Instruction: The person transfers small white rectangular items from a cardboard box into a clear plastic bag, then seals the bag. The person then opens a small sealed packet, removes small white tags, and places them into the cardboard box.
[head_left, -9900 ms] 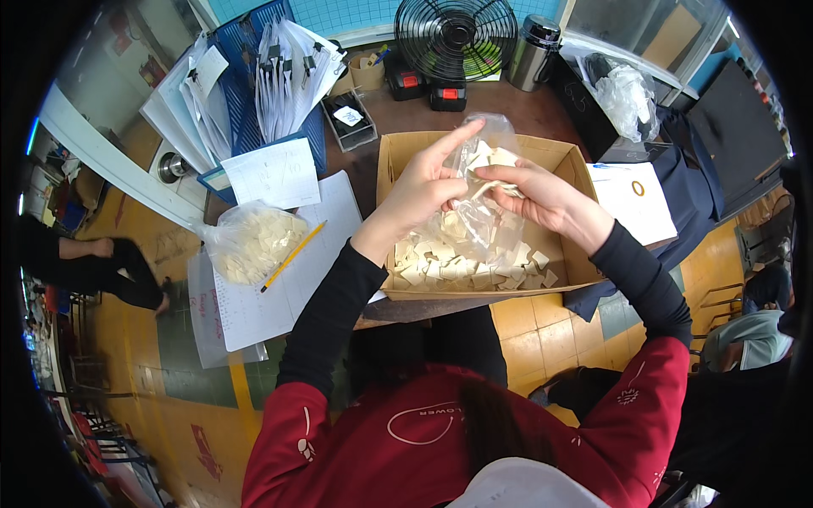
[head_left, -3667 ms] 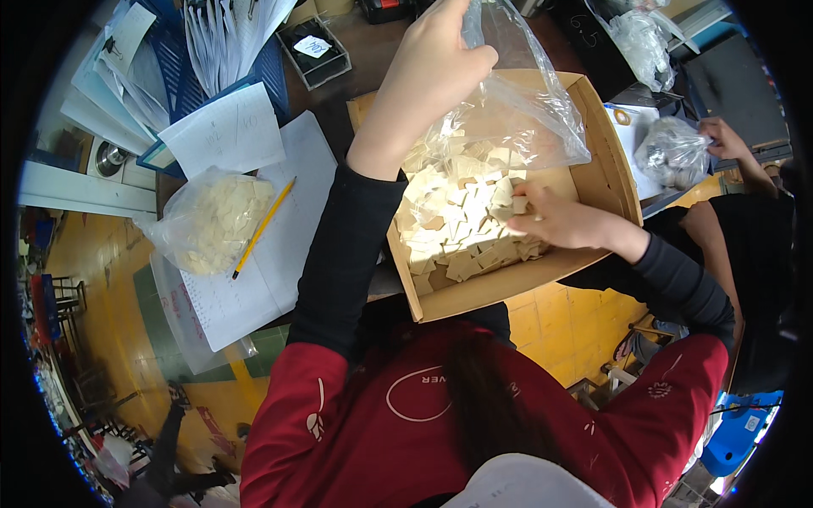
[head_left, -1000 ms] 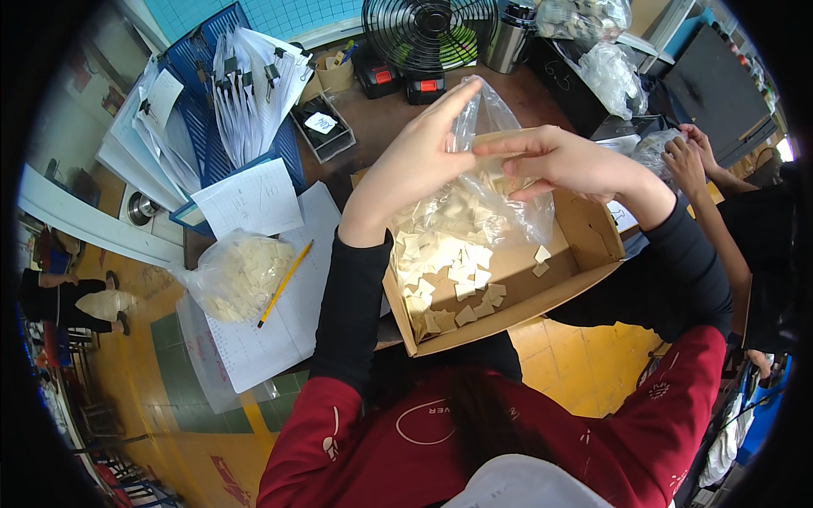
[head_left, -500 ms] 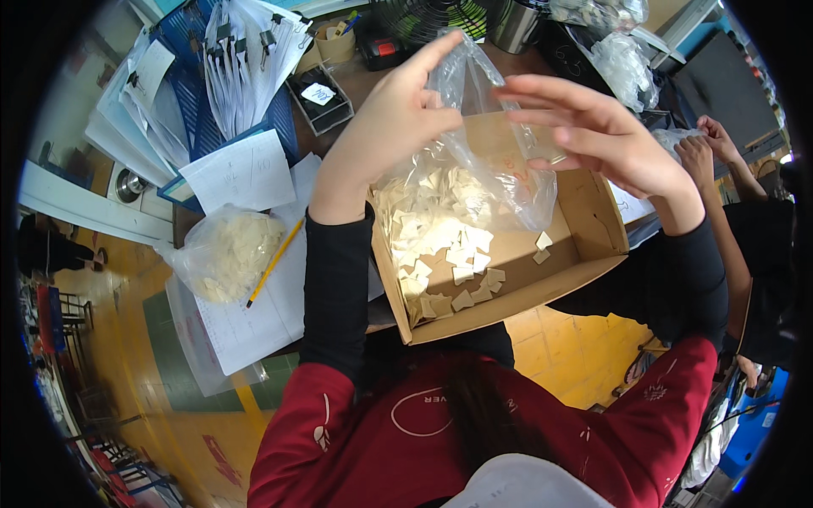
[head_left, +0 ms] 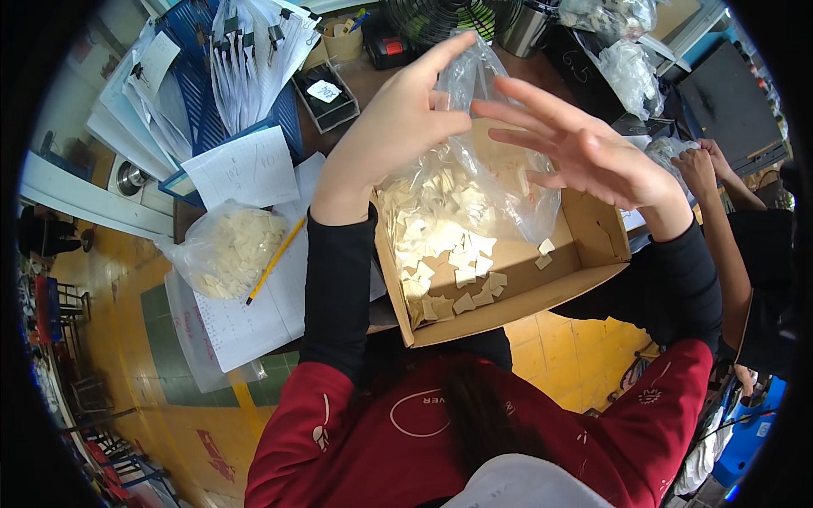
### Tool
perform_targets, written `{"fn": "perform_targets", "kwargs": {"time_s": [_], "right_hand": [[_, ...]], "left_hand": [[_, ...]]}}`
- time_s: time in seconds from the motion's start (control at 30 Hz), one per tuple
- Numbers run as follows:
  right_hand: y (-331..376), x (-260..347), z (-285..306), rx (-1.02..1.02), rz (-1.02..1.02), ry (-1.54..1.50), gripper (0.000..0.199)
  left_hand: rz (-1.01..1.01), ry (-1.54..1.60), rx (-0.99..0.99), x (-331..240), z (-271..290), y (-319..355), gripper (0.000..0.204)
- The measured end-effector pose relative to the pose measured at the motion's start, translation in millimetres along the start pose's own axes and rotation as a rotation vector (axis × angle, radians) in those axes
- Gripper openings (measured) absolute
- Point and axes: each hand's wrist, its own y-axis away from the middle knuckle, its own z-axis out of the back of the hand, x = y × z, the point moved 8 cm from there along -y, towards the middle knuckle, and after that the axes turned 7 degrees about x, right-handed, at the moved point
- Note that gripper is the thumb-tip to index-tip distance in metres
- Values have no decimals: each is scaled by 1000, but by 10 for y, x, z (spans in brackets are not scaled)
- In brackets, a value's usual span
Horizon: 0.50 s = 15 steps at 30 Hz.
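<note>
A: State of the left hand (head_left: 385, 123)?
B: It holds the clear bag (head_left: 532, 207) by its upper part, upper centre of the frame, index finger extended.
A: Right hand (head_left: 597, 161)?
B: Right of the bag's top, fingers spread apart. Whether a fingertip touches the bag cannot be told.
A: Location of the bag?
B: It hangs into the box (head_left: 597, 233), centre of the frame. Pale pieces (head_left: 428, 241) lie mostly at the box's left; two lie apart, toward its right.
A: Surroundings?
B: Left of the frame: a filled bag (head_left: 237, 250) on papers (head_left: 254, 330), beside a pencil (head_left: 275, 261). Upper left: a tray (head_left: 339, 113) on the worktop (head_left: 366, 80). Top centre: a fan (head_left: 453, 21). Right edge: a co-worker's hands (head_left: 701, 172).
</note>
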Motion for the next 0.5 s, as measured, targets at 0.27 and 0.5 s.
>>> {"fn": "perform_targets", "kwargs": {"time_s": [0.27,0.5], "right_hand": [[392,44,578,-269,107,12,56],[336,-1578,206,-83,-565,408,60]], "left_hand": [[-201,188,-288,-62,353,162,56],[-404,-364,-580,-173,629,412,48]]}}
